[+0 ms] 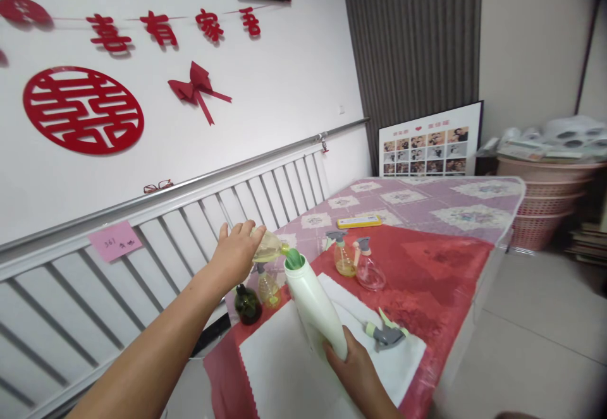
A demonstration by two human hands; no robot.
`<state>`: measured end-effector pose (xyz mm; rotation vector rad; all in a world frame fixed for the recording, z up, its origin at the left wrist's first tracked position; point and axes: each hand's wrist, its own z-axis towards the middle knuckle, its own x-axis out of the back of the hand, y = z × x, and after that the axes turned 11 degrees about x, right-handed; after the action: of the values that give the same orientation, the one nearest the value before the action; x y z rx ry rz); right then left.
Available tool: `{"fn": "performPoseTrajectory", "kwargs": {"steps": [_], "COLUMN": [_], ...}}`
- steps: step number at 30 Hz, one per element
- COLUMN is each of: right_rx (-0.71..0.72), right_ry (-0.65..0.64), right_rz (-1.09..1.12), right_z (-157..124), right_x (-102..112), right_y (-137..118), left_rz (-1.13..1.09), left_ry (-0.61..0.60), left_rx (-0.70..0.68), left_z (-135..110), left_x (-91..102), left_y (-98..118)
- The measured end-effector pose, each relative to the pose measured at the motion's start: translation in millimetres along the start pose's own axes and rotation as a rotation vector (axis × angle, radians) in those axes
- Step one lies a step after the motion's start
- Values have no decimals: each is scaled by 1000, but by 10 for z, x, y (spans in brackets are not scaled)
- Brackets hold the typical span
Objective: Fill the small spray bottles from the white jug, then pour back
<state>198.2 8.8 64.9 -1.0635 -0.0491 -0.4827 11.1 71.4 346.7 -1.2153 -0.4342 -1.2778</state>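
My left hand point(239, 251) is closed around a clear yellowish bottle point(269, 247), tipped sideways with its neck at the mouth of a pale green bottle. That pale green bottle point(315, 308) leans at a slant, and a green piece point(294, 259), perhaps a funnel, shows at its opening. My right hand point(353, 362) grips it near its lower end. A grey and green spray head point(386, 335) lies on the white cloth point(275, 356) beside my right hand. Below my left hand stand a dark green bottle point(248, 306) and a clear spray bottle point(269, 287).
A yellow spray bottle point(344, 260) and a pink one point(370, 272) stand on the red cloth point(427, 273). Behind them lies a flat yellow box point(359, 222). A white railing point(156, 258) runs along the left. Stacked pink baskets point(540, 204) stand beyond the table's right.
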Motion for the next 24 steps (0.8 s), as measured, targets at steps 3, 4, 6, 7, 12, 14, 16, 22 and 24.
{"fn": "performPoseTrajectory", "kwargs": {"steps": [3, 4, 6, 7, 12, 14, 16, 22, 24], "right_rx": [-5, -9, -15, -15, -29, -36, -36, -42, -44], "right_ry": [18, 17, 8, -4, -39, -41, -33, -43, -48], "right_rz": [2, 1, 1, 5, 10, 8, 13, 19, 14], "right_z": [10, 11, 9, 7, -7, -9, -8, -6, -5], "right_x": [0, 4, 16, 23, 41, 36, 29, 48, 62], "right_y": [-8, -17, -38, -48, -70, -59, -43, -68, -94], "left_rz": [4, 7, 12, 15, 22, 23, 25, 13, 17], "left_ry": [-9, -12, -17, -20, -18, -19, -22, -25, -32], "left_rx": [2, 1, 2, 4, 3, 2, 4, -6, -8], "left_z": [-7, -9, -13, -13, -9, -8, -7, 0, 8], "left_x": [20, 27, 38, 41, 47, 50, 53, 59, 61], "left_y": [12, 15, 20, 21, 21, 22, 24, 21, 22]}}
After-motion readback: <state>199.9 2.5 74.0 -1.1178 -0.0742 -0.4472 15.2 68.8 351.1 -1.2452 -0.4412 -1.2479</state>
